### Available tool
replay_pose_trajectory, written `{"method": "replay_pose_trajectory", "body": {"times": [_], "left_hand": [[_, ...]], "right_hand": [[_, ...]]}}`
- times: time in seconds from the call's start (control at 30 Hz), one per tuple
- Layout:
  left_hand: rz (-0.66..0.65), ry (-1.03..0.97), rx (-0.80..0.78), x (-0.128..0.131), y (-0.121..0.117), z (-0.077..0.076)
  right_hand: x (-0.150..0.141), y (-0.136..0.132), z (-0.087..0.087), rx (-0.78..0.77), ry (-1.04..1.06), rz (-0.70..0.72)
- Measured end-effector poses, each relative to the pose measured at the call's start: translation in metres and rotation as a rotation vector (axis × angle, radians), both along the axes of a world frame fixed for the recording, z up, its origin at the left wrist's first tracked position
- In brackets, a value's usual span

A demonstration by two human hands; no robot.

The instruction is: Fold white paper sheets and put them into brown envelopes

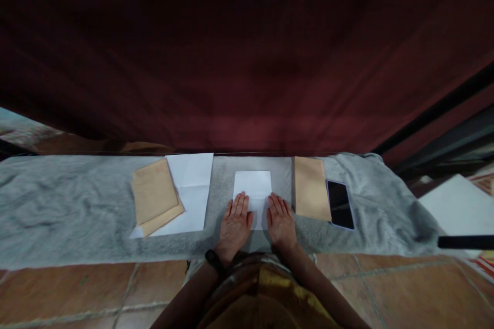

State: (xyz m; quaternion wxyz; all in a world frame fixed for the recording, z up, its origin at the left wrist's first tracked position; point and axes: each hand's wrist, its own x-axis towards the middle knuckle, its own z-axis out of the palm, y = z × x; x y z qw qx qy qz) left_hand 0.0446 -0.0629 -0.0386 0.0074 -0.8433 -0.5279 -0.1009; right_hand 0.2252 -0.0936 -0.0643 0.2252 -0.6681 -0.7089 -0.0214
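Flat on white folded sheet [252, 185], left hand [234, 226] and right hand [281, 222], fingers nearly together; brown envelopes [156, 193] left, phone [340, 204] right.

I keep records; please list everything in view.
Creased paper: one, white, beneath fingers
Larger sheet: at least one, white, under left envelopes
Left envelopes: at least two, brown
Right envelope: one, brown
Smartphone: one, black, beside right envelope
Fleece: one, grey, underneath
Curtain: one, maroon, ahead
Bars: several, black, right
Flat item: one, white, right
Tiles: several, orange, floor
Wristband: one, black, left wrist
Garment: one, golden, bottom
Left hand, right hand: one each, touching paper
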Motion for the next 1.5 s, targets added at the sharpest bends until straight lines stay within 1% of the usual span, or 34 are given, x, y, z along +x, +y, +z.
{"method": "replay_pose_trajectory", "body": {"times": [0.1, 0.17, 0.27, 0.33, 0.4, 0.5, 0.77, 0.9, 1.0, 1.07, 1.1, 1.17, 1.27, 1.33, 1.5], "left_hand": [[0.009, 0.021, -0.005, 0.0, 0.0, -0.003], [0.019, 0.029, -0.011, 0.001, 0.0, -0.005], [0.014, 0.046, -0.016, 0.004, 0.0, -0.005], [0.007, 0.055, -0.017, 0.006, 0.0, -0.003], [0.014, 0.051, -0.018, 0.007, 0.0, 0.0], [0.028, 0.034, -0.024, 0.006, 0.0, 0.002], [0.079, -0.013, 0.0, -0.005, -0.005, -0.011], [0.113, -0.029, 0.017, -0.011, -0.006, -0.012], [0.135, -0.042, 0.043, -0.008, -0.006, -0.011], [0.13, -0.064, 0.061, 0.001, -0.004, -0.011], [0.106, -0.078, 0.061, 0.007, -0.002, -0.011], [0.016, -0.094, 0.035, 0.02, 0.004, -0.012], [-0.122, -0.084, -0.02, 0.039, 0.021, -0.015], [-0.151, -0.081, -0.029, 0.048, 0.035, -0.017], [-0.145, -0.11, 0.013, 0.063, 0.073, -0.018]], "right_hand": [[-0.005, 0.003, 0.005, -0.015, 0.004, -0.024], [-0.012, 0.006, 0.008, -0.036, 0.011, -0.009], [-0.025, 0.011, 0.01, -0.079, 0.021, 0.115], [-0.031, 0.013, 0.01, -0.101, 0.025, 0.164], [-0.031, 0.013, 0.008, -0.106, 0.03, 0.148], [-0.024, 0.012, 0.006, -0.087, 0.033, 0.106], [-0.002, 0.006, 0.002, -0.032, -0.006, -0.002], [0.001, 0.003, 0.001, -0.027, -0.019, -0.022], [0.001, 0.002, 0.001, -0.024, -0.015, -0.027], [0.0, 0.002, 0.002, -0.02, -0.007, -0.031], [0.0, 0.002, 0.002, -0.016, -0.004, -0.033], [0.0, 0.002, 0.002, -0.004, 0.001, -0.031], [0.0, 0.002, 0.002, 0.017, -0.006, -0.021], [0.0, 0.002, 0.003, 0.028, -0.015, -0.019], [-0.004, 0.003, 0.005, 0.055, -0.022, -0.026]]}}
